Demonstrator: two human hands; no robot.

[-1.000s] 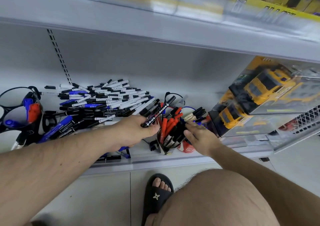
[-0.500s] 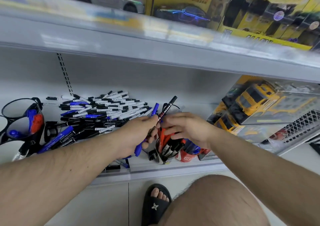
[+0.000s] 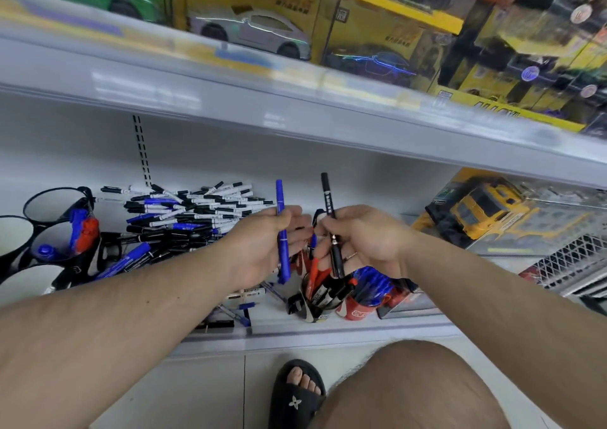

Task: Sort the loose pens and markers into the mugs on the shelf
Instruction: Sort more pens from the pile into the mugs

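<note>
Near the frame centre the fingers of the left hand (image 3: 262, 248) pinch a blue marker (image 3: 282, 231) at its middle, and the fingers of the right hand (image 3: 368, 241) pinch a black marker (image 3: 331, 228), both upright. They look light, stiff and smooth, so a hold at mid-barrel seems best. Below stand a black mug (image 3: 313, 300) and a red mug (image 3: 359, 310), already crowded. The loose pile (image 3: 197, 211) lies at left on the shelf (image 3: 354, 328), toy truck boxes (image 3: 486, 208) at right

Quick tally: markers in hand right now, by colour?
Blue marker, in the left hand: 1
Black marker, in the right hand: 1
Total in hand: 2
</note>
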